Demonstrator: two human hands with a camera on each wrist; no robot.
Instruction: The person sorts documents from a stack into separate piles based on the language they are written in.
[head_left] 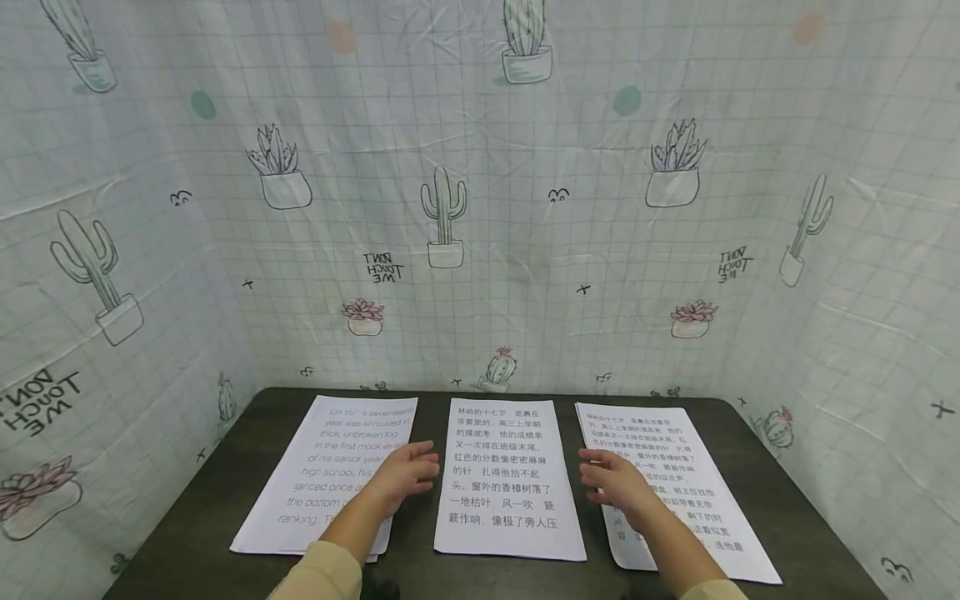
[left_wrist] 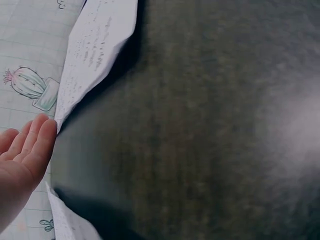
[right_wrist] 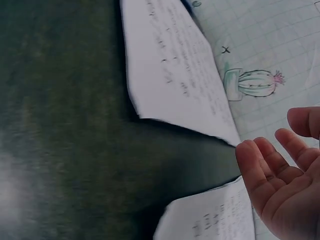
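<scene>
Three paper stacks lie side by side, print facing up: a left stack (head_left: 300, 467) in English, a middle stack (head_left: 501, 475) and a right stack (head_left: 708, 500) in Chinese. My left hand (head_left: 401, 477) reaches over the inner edge of the left stack, hiding some of its lines. Over the right stack's inner edge, my right hand (head_left: 618, 483) has its fingers spread toward the middle stack. Both palms face inward and neither hand holds anything. In the left wrist view the fingers (left_wrist: 37, 145) are relaxed; in the right wrist view the fingers (right_wrist: 252, 162) bend slightly.
The stacks rest on a dark table (head_left: 405, 575). Behind it and along both sides hangs a pale grid-patterned curtain (head_left: 495, 317) printed with potted cacti. Narrow strips of tabletop separate the stacks.
</scene>
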